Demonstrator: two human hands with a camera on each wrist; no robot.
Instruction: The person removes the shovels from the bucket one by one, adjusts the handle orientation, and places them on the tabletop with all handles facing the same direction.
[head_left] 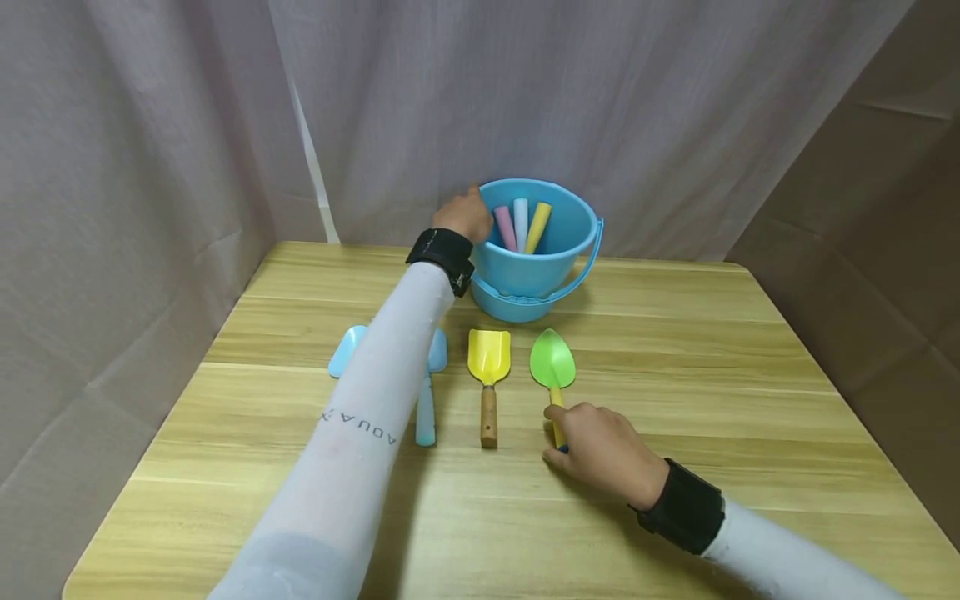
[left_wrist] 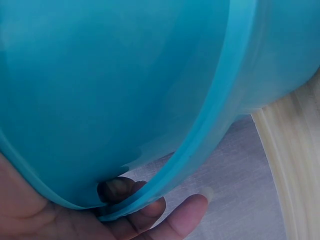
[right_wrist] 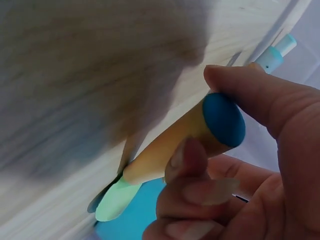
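A person sits at a wooden table [head_left: 675,375] with both arms out. The right hand [head_left: 600,450] is down on the table at the end of a little green shovel [head_left: 552,360]. Its fingers [right_wrist: 200,165] and thumb are curled round the shovel's yellow handle [right_wrist: 165,147], near the blue cap [right_wrist: 223,119] at the very end, so they pinch it. The shovel lies flat, with its green scoop pointing to the blue bucket [head_left: 558,250] at the back of the table. The left hand [head_left: 465,215] is up at the bucket's near rim. Its fingers hook over the edge, and the wrist view shows a fingertip [left_wrist: 187,210] tucked under the rim [left_wrist: 210,125], so it holds the bucket there. Three handles, pink [head_left: 504,227], pale blue [head_left: 521,223] and yellow [head_left: 537,227], stick up inside the bucket. A yellow shovel [head_left: 489,367] with a wooden handle lies just beside the green one, and a light blue tool [head_left: 427,392] lies partly under the left arm. The green shovel looks like thin plastic, so it is likely very light and stiff, and a bit smooth. The handle is the good place to hold it, and a soft pinch should be enough. The bucket looks light too and could slide or tip, so a hand on the rim helps keep it steady.
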